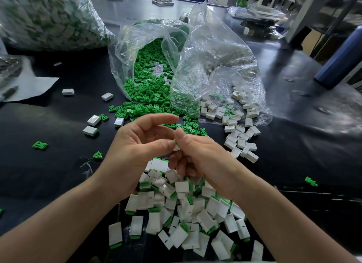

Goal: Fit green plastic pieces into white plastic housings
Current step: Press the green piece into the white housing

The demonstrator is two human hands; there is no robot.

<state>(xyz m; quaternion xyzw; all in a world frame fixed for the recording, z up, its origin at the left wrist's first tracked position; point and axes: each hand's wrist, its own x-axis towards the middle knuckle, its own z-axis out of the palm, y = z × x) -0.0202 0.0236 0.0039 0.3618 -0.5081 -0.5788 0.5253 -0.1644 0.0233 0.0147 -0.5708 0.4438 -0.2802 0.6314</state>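
Note:
Both hands meet over the black table. My left hand [141,143] is palm-up with curled fingers, its thumb against a small white housing [176,148]. My right hand [197,155] pinches that same housing from the right; a sliver of green shows at its top. Most of the piece is hidden by fingers. Below the hands lies a pile of assembled white housings with green ends [186,209]. Loose green pieces [148,104] spill from a clear bag [156,47] ahead. Empty white housings [239,137] lie to the right, spilling from a second clear bag [225,66].
A large bag of assembled parts [49,17] stands at back left. Stray housings [91,130] and green pieces [40,145] dot the left table. A dark blue bottle [340,60] stands at the right. White paper with a pen [29,86] lies at the left edge.

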